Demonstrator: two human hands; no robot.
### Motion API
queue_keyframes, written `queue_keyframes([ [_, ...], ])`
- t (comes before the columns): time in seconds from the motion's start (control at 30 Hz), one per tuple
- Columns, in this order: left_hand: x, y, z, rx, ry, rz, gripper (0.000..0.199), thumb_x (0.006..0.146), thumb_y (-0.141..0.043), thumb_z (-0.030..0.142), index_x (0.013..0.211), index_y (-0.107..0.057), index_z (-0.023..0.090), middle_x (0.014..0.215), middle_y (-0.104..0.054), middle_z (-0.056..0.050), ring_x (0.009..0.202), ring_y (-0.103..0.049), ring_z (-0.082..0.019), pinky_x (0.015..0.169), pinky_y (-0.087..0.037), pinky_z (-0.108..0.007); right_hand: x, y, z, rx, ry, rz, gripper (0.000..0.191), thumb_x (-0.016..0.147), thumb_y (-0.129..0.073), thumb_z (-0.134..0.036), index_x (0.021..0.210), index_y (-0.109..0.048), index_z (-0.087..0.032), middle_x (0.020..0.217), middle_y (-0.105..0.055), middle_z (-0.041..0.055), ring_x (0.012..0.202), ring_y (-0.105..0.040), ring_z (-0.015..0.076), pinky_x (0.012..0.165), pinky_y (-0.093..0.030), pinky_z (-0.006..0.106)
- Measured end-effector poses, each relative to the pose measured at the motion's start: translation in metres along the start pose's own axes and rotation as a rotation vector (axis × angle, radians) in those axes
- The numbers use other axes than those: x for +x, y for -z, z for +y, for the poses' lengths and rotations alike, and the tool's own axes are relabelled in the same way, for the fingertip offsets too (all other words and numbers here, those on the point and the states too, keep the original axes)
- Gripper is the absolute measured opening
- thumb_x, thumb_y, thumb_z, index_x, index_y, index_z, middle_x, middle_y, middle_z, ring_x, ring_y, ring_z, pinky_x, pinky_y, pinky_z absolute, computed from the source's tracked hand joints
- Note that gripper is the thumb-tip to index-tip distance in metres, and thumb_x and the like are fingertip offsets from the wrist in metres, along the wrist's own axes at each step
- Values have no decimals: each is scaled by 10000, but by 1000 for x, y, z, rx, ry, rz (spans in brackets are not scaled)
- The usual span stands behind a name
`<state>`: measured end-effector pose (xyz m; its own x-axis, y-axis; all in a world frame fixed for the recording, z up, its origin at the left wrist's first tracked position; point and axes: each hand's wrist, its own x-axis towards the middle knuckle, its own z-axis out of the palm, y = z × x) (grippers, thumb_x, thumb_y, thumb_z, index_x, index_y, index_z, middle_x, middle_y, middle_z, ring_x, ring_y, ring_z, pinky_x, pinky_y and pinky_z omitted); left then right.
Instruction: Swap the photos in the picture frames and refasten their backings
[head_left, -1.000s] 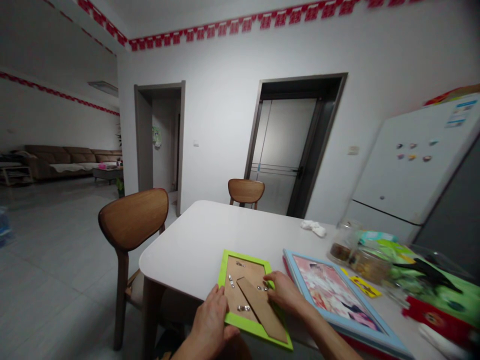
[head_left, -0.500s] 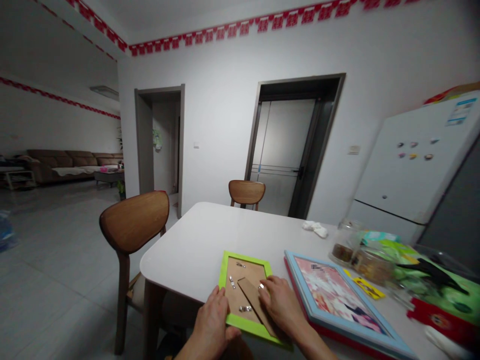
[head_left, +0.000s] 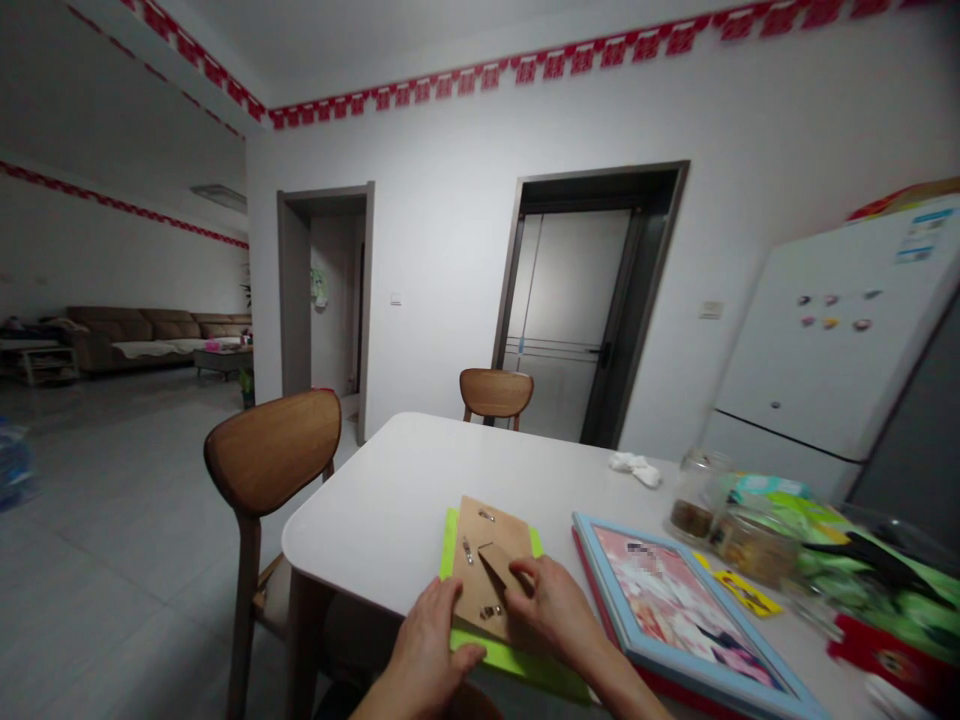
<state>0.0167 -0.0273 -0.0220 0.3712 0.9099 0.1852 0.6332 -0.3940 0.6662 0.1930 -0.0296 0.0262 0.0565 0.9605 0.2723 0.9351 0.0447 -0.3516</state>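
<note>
A green photo frame lies face down at the near edge of the white table. Its brown backing board, with metal clips and a stand leg, sits raised and shifted over the frame. My right hand pinches the stand leg between thumb and fingers. My left hand rests at the frame's left lower corner, fingers extended and thumb apart, touching its edge. To the right lies a light blue frame with a pink picture, on top of something red.
Glass jars, a crumpled white tissue, a yellow packet and green bags stand on the right of the white table. Wooden chairs are at the left and the far side.
The backing board has come up out of the green frame and now overlaps its rim. My right hand has lifted the stand leg with it. The view has tilted slightly.
</note>
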Motion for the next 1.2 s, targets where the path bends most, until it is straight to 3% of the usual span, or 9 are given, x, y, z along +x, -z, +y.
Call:
queue_keyframes([
  [0.2, 23, 17, 0, -632, 49, 284, 299, 686, -458, 190, 983, -487, 169, 978, -587, -42, 920, -532, -167, 810, -391, -254, -5, 16, -29, 134, 83, 30, 298, 683, -469, -310, 905, -619, -181, 901, -608, 78, 867, -525, 197, 778, -376, 267],
  [0.33, 32, 17, -14, -990, 213, 239, 249, 654, -469, 213, 898, -482, 167, 637, -597, 23, 564, -565, -135, 518, -413, -219, -11, 3, -24, 329, 46, 29, 362, 735, -415, -359, 994, -576, -165, 968, -608, 83, 852, -546, 185, 773, -401, 270],
  [0.53, 27, 0, -18, -1121, 248, 233, 258, 628, -495, 247, 871, -472, 163, 619, -611, 17, 551, -571, -135, 500, -409, -213, -19, -17, 5, 348, -36, 2, 389, 766, -353, -338, 1040, -553, -148, 1010, -601, 87, 870, -552, 177, 787, -406, 271],
  [0.63, 25, 4, -21, -1161, 247, 257, 258, 640, -497, 239, 886, -476, 161, 644, -618, 13, 560, -577, -135, 502, -420, -213, -23, -20, 16, 165, -18, 33, 370, 774, -343, -289, 1038, -568, -159, 1065, -573, 90, 993, -491, 190, 882, -338, 282],
  [0.77, 28, 25, -37, -1139, 345, 352, 258, 667, -504, 197, 923, -482, 168, 652, -620, 10, 566, -598, -145, 510, -452, -228, -30, -25, 23, -57, 1, -36, 312, 773, -375, -323, 952, -619, -248, 1137, -530, 71, 1070, -424, 228, 882, -320, 332],
  [0.87, 33, 43, -55, -1061, 408, 401, 265, 686, -479, 127, 947, -481, 169, 634, -618, 9, 531, -595, -133, 489, -455, -220, -35, -30, 25, -109, 25, -55, 278, 773, -384, -340, 848, -641, -265, 1126, -534, 59, 1067, -417, 231, 863, -326, 329],
  [1.03, 41, 63, -84, -865, 464, 446, 247, 702, -439, 70, 927, -505, 148, 569, -603, 20, 504, -581, -127, 461, -432, -198, -36, -29, 30, -66, 56, -65, 312, 780, -364, -298, 686, -642, -195, 1007, -574, 93, 1037, -444, 207, 879, -312, 276],
  [1.13, 44, 68, -96, -697, 483, 453, 224, 703, -444, 83, 903, -525, 142, 548, -596, 21, 517, -581, -141, 472, -422, -204, -33, -28, 36, -76, 12, -35, 289, 766, -375, -284, 739, -639, -167, 1044, -551, 114, 1033, -452, 216, 886, -309, 272],
  [1.2, 45, 71, -100, -571, 472, 454, 198, 702, -467, 113, 882, -539, 152, 603, -616, 8, 588, -596, -159, 525, -430, -219, -29, -29, 39, -108, -52, -2, 305, 752, -389, -283, 896, -612, -132, 1079, -527, 140, 1018, -463, 230, 880, -318, 286],
])
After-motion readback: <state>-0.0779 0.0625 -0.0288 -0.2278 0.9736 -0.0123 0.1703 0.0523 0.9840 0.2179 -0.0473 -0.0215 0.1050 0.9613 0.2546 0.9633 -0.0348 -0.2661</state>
